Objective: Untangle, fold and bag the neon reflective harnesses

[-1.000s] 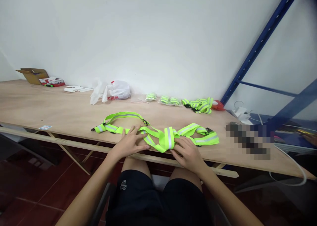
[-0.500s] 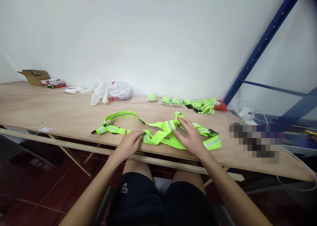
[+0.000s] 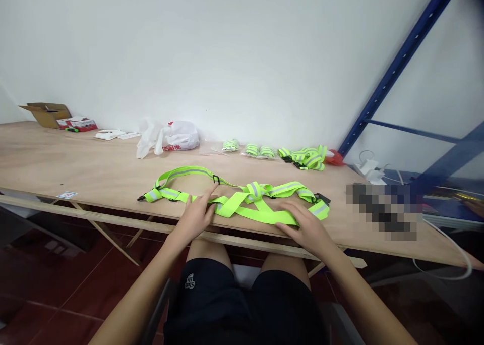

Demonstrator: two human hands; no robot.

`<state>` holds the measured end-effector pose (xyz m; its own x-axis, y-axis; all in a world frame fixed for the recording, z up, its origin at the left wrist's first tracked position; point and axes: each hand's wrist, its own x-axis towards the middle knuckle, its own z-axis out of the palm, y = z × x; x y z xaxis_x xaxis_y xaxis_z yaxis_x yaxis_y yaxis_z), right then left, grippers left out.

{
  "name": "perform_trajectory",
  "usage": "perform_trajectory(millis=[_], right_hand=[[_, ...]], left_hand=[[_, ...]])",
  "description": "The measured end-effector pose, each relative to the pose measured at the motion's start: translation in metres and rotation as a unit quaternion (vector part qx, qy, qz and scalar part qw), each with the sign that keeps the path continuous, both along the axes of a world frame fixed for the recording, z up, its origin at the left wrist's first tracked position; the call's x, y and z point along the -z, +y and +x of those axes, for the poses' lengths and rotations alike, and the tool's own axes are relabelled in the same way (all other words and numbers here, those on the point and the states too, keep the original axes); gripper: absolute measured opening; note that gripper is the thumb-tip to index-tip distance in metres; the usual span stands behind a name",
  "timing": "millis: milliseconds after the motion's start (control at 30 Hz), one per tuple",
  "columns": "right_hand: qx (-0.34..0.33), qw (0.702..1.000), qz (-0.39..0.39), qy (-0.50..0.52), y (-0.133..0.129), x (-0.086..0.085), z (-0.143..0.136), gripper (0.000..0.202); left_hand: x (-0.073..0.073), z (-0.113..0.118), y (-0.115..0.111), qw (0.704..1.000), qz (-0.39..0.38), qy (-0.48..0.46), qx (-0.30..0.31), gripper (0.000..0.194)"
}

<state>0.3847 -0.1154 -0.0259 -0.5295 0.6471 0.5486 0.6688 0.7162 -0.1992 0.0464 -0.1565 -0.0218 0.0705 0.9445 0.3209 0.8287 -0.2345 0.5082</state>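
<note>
A fluorescent yellow-green reflective strap harness (image 3: 254, 189) with grey stripes and black buckles lies on the table before me, its bands twisted and crossing near the middle. My left hand (image 3: 197, 215) is closed over its front band left of the crossing, the index finger stretched toward a black slider (image 3: 216, 179). Part of that band is hidden under the hand. On the right, my right hand (image 3: 304, 226) rests at the lower band with fingers spread, the thumb at its near edge and the fingers across it. Black buckles show at the harness's left end (image 3: 141, 198) and right end (image 3: 320, 198).
Along the wall stand an open cardboard box (image 3: 46, 114), a red-and-white box (image 3: 81, 124), a white plastic bag (image 3: 180, 135), bagged reflective straps (image 3: 259, 151) and another strap bundle (image 3: 304, 156). A blue metal frame (image 3: 397, 67) rises at right, near white plugs (image 3: 370, 172).
My right hand has let go of the small raised loop near the crossing and come down to the lower band. The loop has dropped flat. The left index finger has stretched forward.
</note>
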Motion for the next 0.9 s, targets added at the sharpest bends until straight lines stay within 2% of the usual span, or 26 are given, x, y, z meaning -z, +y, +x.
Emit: perform_trajectory(millis=[167,333,467,567,633,733,900], right_hand=[[0.052,0.998,0.024,-0.033,-0.013,0.018,0.04,0.046],[0.036,0.997,0.04,-0.054,-0.018,0.03,0.05,0.04],[0.018,0.998,0.052,-0.031,-0.023,0.029,0.057,0.029],[-0.002,0.999,0.039,-0.012,-0.025,0.019,0.062,0.028],[0.005,0.999,0.032,0.005,-0.022,0.009,0.065,0.029],[0.041,0.999,0.022,0.021,-0.01,-0.016,0.068,0.029],[0.088,0.996,-0.023,-0.012,0.019,-0.076,0.065,0.033]], left_hand=[[0.004,-0.002,0.001,0.998,-0.001,0.06,0.016,0.04],[0.007,-0.005,0.003,0.997,-0.009,0.081,0.012,0.042],[0.007,-0.013,0.005,0.996,-0.006,0.082,0.015,0.043],[0.0,-0.023,0.008,0.996,0.015,0.091,0.014,0.039],[-0.01,-0.03,0.011,0.995,0.03,0.095,0.022,0.038],[-0.035,-0.035,0.018,0.994,0.027,0.084,0.064,0.039],[-0.093,-0.038,0.034,0.992,0.011,0.053,0.11,0.038]])
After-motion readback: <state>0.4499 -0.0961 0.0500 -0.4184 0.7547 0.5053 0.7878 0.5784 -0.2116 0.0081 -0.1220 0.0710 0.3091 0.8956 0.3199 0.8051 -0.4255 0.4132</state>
